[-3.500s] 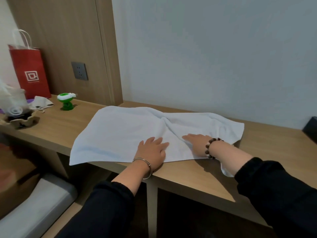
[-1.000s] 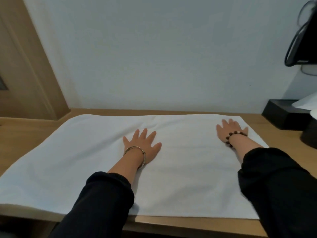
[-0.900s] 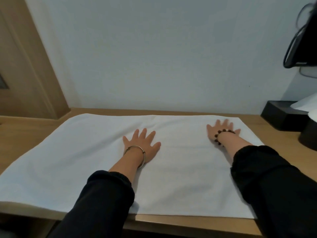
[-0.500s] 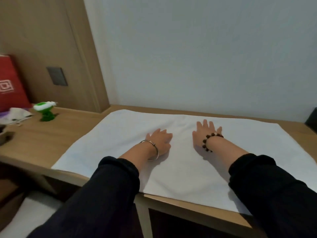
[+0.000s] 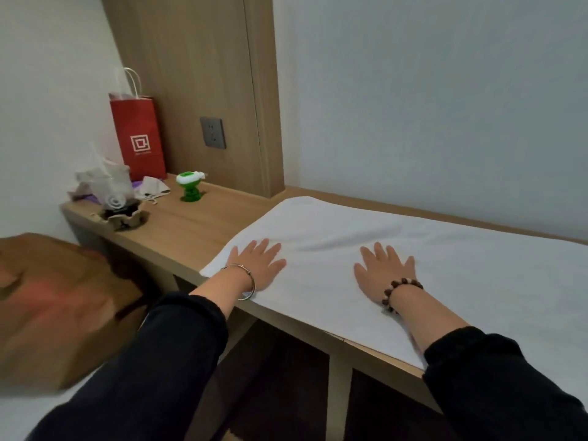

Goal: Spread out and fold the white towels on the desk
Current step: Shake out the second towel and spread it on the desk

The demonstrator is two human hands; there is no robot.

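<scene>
A white towel (image 5: pixel 451 268) lies spread nearly flat on the wooden desk (image 5: pixel 203 227), running off the right edge of the view. My left hand (image 5: pixel 257 265) presses flat on the towel near its front left corner, fingers straight and spread; a metal bangle is on that wrist. My right hand (image 5: pixel 383 270) lies flat on the towel further right, fingers spread, with a bead bracelet on its wrist. A faint ripple in the cloth shows beyond and between the two hands.
At the desk's left end stand a red paper bag (image 5: pixel 138 138), a green and white toy (image 5: pixel 191 186), a plastic cup in a cardboard holder (image 5: pixel 116 202) and a crumpled face mask (image 5: pixel 154 187). A wall socket (image 5: pixel 212 132) sits on the wood panel. A brown box (image 5: pixel 54 310) is at lower left.
My left hand has slid left across the towel to its front left corner, and my right hand has followed leftward. The view has turned left, showing the desk's left end again.
</scene>
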